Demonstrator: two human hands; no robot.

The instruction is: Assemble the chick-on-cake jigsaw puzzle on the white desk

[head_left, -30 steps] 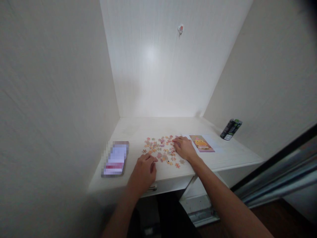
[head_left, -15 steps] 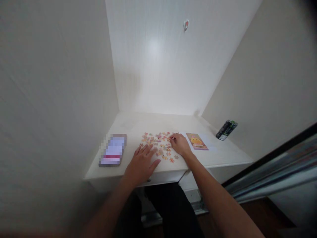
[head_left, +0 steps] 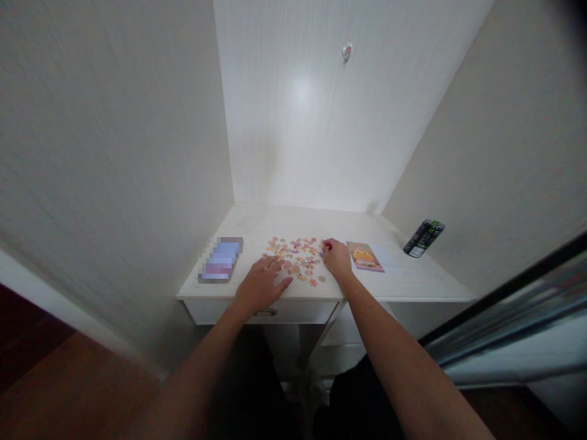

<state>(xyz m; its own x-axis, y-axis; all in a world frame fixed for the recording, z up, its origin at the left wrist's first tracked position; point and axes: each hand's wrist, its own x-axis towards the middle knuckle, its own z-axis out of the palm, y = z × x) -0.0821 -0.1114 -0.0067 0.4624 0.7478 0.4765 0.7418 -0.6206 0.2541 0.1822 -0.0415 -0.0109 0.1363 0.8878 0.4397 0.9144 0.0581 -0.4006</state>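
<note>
Many small jigsaw puzzle pieces [head_left: 296, 249] in orange, yellow and pink lie loose on the white desk [head_left: 275, 220]. My left hand [head_left: 262, 282] rests at the near left side of the spread, fingers stretched out and thumb apart, partly covering some pieces. At the right edge of the spread, my right hand [head_left: 337, 255] has thumb and fingers pinched on what looks like a pinkish puzzle piece, mostly hidden by the fingers. Just right of that hand lies a picture card [head_left: 365, 256] with a yellow figure on it.
A phone [head_left: 221, 260], its screen blurred, lies at the desk's left. A dark can [head_left: 424, 238] stands toward the right wall. White panels enclose the back and sides, with a small hook [head_left: 347, 53] on the back. Below the front edge is a drawer [head_left: 293, 310].
My right hand has shifted slightly away from the pieces toward the card, still pinched. My left hand stays spread beside the pieces. The head view has shifted, showing floor at the left.
</note>
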